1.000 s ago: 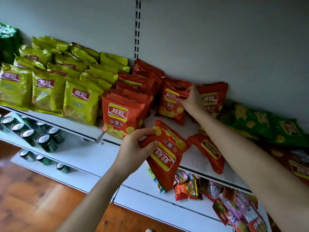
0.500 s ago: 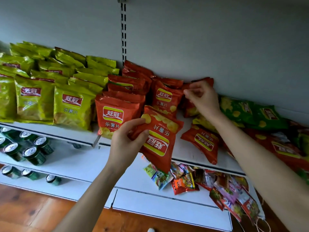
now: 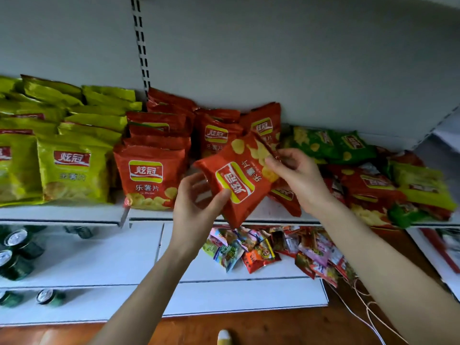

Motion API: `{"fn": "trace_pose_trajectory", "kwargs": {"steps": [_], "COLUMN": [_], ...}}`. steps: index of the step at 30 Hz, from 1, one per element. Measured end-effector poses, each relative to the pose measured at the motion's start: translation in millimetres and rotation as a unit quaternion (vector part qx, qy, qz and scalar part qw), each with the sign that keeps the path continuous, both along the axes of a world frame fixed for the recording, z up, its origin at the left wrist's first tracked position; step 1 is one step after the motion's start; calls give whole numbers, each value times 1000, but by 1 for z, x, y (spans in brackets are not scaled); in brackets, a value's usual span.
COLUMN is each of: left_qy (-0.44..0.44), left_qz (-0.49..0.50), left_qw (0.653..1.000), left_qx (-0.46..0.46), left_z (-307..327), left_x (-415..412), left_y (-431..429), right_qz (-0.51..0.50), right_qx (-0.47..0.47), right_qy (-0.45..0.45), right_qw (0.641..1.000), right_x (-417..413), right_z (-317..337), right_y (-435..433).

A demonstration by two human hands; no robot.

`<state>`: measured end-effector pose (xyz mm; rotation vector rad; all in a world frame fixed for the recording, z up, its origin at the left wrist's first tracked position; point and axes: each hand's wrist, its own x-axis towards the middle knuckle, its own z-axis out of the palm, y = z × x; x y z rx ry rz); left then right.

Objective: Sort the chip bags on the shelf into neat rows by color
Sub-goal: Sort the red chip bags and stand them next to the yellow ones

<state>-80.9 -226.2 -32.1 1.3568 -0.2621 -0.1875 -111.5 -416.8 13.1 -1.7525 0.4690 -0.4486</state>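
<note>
A red chip bag (image 3: 239, 178) hangs upside down in front of the shelf (image 3: 62, 212), held by both hands. My left hand (image 3: 196, 202) grips its lower left edge with thumb and fingers. My right hand (image 3: 296, 175) pinches its upper right edge. Behind it stand rows of red bags (image 3: 149, 175) in the middle. Yellow-green bags (image 3: 72, 170) fill rows on the left. A loose mix of green bags (image 3: 331, 145), red ones (image 3: 371, 190) and a yellow-green one (image 3: 420, 185) lies on the right.
The shelf below holds green cans (image 3: 17, 247) on the left and a heap of small colourful snack packets (image 3: 271, 247) on the right. A slotted upright (image 3: 140, 46) runs up the grey back wall. Wooden floor lies below, with a thin cord (image 3: 366, 307) trailing at the right.
My right hand left the bags at the back of the shelf and came forward to pinch the red bag that my left hand holds. The bag has risen and tilted.
</note>
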Motion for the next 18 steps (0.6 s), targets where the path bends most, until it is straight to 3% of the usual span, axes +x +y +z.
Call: {"fn": "trace_pose_trajectory", "kwargs": {"steps": [3,7,12,15,18], "left_qy": [-60,-147,-212,-256,-272], "left_qz": [-12,-47,-62,14,91], "left_qw": [997,982,963,946,929], "left_qx": [43,106,157,199,232], "left_z": [3,10,16,9,-3], "left_x": [5,17,24,26,29], "left_y": [2,8,2,-2,-7], "right_qz": [15,101,252,225,132], "right_qx": [-192,-368,-364,-339,-298], "right_qy": [65,21,104,102,72], "right_qw": [979,924,891,908,943], "right_x": [-14,-22,-5,11,31], "right_z": [4,31,36,31,23], "right_y": [-1,-3,5,-5,-16]}}
